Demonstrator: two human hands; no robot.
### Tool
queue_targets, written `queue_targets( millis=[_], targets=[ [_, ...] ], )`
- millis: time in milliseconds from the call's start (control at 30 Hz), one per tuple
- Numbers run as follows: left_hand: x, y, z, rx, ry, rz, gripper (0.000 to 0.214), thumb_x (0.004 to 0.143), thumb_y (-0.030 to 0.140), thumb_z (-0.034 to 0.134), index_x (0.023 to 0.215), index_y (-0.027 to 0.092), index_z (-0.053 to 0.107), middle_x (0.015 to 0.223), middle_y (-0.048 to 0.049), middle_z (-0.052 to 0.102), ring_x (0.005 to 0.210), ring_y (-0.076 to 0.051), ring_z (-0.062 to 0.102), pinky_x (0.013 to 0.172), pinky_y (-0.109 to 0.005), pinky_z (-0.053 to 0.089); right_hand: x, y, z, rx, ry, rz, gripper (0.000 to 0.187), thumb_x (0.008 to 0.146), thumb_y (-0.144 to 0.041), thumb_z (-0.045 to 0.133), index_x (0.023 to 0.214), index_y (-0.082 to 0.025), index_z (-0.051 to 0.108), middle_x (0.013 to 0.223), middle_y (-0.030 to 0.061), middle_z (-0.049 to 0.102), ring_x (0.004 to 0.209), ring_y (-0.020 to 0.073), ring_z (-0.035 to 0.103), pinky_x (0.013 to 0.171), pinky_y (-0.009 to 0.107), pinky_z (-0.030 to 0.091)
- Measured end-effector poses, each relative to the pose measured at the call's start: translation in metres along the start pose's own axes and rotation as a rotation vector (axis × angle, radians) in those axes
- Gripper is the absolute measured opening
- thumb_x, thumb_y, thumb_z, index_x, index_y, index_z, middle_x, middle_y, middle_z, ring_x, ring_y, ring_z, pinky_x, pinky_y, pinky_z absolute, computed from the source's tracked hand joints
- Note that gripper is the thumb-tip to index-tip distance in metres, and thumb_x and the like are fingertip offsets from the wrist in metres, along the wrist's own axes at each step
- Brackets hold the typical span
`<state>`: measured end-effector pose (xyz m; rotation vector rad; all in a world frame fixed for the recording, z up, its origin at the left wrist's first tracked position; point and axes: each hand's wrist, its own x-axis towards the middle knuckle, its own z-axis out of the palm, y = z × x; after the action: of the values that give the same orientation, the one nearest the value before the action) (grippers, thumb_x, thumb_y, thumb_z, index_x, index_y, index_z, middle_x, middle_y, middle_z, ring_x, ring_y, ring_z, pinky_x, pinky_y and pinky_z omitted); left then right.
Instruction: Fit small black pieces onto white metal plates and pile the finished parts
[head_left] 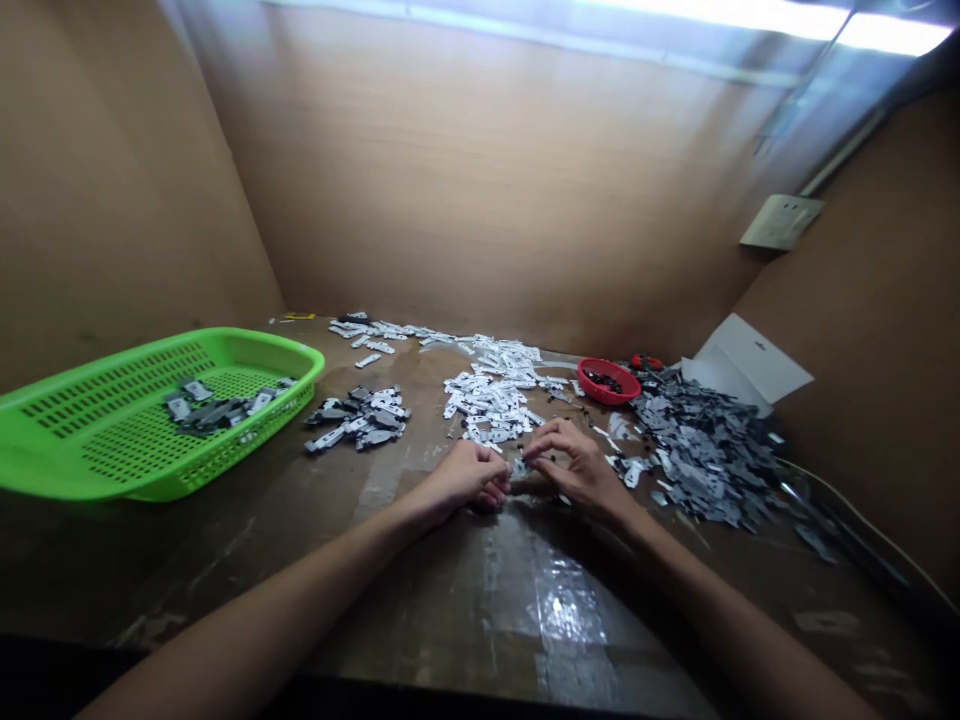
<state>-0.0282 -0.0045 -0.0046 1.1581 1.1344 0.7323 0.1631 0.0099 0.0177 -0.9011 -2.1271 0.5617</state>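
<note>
My left hand point(474, 474) is closed, its fingers curled and thumb pressed in; whatever it may hold is hidden. Facing it, my right hand point(574, 462) has thumb and index finger brought together in a pinch, but the thing between them is too small to name. A little gap lies between the two hands, with small pieces on the table under it. Just beyond them spreads a pile of flat white metal plates point(491, 395). Dark grey flat plates point(705, 445) are heaped to the right of my right hand.
A green plastic basket point(202, 480) at the left holds several assembled pieces. More grey-and-white pieces point(360, 418) lie beside it. A red bowl point(609, 392) with small dark parts stands behind my right hand. A white card point(742, 365) leans at the right wall, below a power socket point(781, 222).
</note>
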Motion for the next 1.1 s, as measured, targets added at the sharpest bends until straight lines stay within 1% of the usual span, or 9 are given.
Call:
queue_targets(
  millis=[167, 300, 533, 667, 733, 800, 867, 933, 1100],
  targets=[
    [-0.002, 0.004, 0.000, -0.012, -0.006, -0.019, 0.021, 0.066, 0.032, 0.060, 0.069, 0.011, 0.060, 0.064, -0.0073, 0.065, 0.050, -0.011, 0.058, 0.048, -0.020, 0.045, -0.002, 0.005, 0.010, -0.068, -0.048, -0.046, 0.010, 0.075, -0.019, 0.062, 0.081, -0.025, 0.067, 0.095, 0.0040, 0.056, 0.094, 0.0186, 0.051, 0.083, 0.035, 0.042],
    [-0.002, 0.004, -0.002, -0.064, -0.028, -0.039, 0.026, 0.064, 0.035, 0.063, 0.072, 0.010, 0.060, 0.066, -0.0072, 0.065, 0.049, -0.009, 0.057, 0.049, -0.020, 0.045, -0.003, 0.006, 0.010, -0.059, -0.073, -0.044, 0.012, 0.076, -0.018, 0.060, 0.083, -0.025, 0.067, 0.102, 0.0047, 0.054, 0.100, 0.0196, 0.049, 0.088, 0.039, 0.040],
    [-0.001, 0.003, -0.003, -0.095, -0.041, -0.043, 0.028, 0.065, 0.035, 0.064, 0.073, 0.009, 0.060, 0.065, -0.0078, 0.065, 0.049, -0.009, 0.058, 0.049, -0.020, 0.046, -0.004, 0.003, 0.010, -0.058, -0.062, -0.075, 0.014, 0.076, -0.016, 0.060, 0.083, -0.026, 0.068, 0.103, 0.0054, 0.056, 0.100, 0.0205, 0.049, 0.087, 0.039, 0.040],
    [0.000, 0.003, -0.002, -0.092, -0.010, -0.045, 0.025, 0.065, 0.032, 0.064, 0.073, 0.009, 0.060, 0.065, -0.0080, 0.065, 0.050, -0.010, 0.058, 0.050, -0.021, 0.047, -0.004, 0.002, 0.004, -0.044, 0.031, -0.043, 0.013, 0.079, -0.020, 0.057, 0.086, -0.024, 0.067, 0.100, 0.0055, 0.058, 0.097, 0.0194, 0.052, 0.084, 0.035, 0.042],
    [0.000, 0.002, -0.002, -0.072, -0.007, -0.050, 0.023, 0.065, 0.030, 0.064, 0.072, 0.009, 0.060, 0.064, -0.0074, 0.065, 0.048, -0.010, 0.058, 0.048, -0.021, 0.047, -0.003, 0.006, 0.000, -0.053, 0.103, 0.006, 0.015, 0.081, -0.023, 0.054, 0.089, -0.023, 0.066, 0.096, 0.0057, 0.059, 0.093, 0.0184, 0.054, 0.082, 0.033, 0.043],
    [0.001, 0.002, -0.002, -0.053, -0.009, -0.049, 0.021, 0.065, 0.029, 0.062, 0.071, 0.010, 0.059, 0.062, -0.0068, 0.065, 0.047, -0.010, 0.058, 0.047, -0.021, 0.046, 0.000, 0.015, -0.004, -0.087, 0.137, 0.058, 0.017, 0.082, -0.025, 0.052, 0.092, -0.022, 0.066, 0.093, 0.0058, 0.061, 0.088, 0.0178, 0.056, 0.078, 0.031, 0.044],
    [0.001, 0.002, -0.002, -0.041, -0.010, -0.048, 0.019, 0.066, 0.028, 0.061, 0.070, 0.010, 0.059, 0.062, -0.0064, 0.065, 0.047, -0.010, 0.058, 0.047, -0.021, 0.047, 0.005, 0.027, -0.006, -0.145, 0.109, 0.106, 0.019, 0.082, -0.026, 0.051, 0.092, -0.021, 0.066, 0.089, 0.0054, 0.062, 0.083, 0.0172, 0.057, 0.074, 0.029, 0.044],
    [0.001, 0.001, -0.002, -0.037, -0.012, -0.046, 0.018, 0.066, 0.027, 0.060, 0.069, 0.010, 0.059, 0.062, -0.0062, 0.065, 0.048, -0.011, 0.058, 0.047, -0.021, 0.047, 0.014, 0.039, -0.006, -0.226, 0.038, 0.130, 0.020, 0.081, -0.026, 0.051, 0.090, -0.021, 0.067, 0.087, 0.0051, 0.063, 0.079, 0.0168, 0.058, 0.073, 0.028, 0.043],
    [0.003, -0.001, -0.002, -0.033, -0.022, -0.030, 0.017, 0.066, 0.027, 0.060, 0.068, 0.010, 0.058, 0.061, -0.0066, 0.064, 0.049, -0.012, 0.060, 0.044, -0.019, 0.045, 0.050, 0.056, -0.006, -0.496, -0.080, 0.168, 0.024, 0.080, -0.025, 0.048, 0.090, -0.019, 0.069, 0.090, 0.0070, 0.065, 0.083, 0.0181, 0.056, 0.075, 0.026, 0.039]
  ],
)
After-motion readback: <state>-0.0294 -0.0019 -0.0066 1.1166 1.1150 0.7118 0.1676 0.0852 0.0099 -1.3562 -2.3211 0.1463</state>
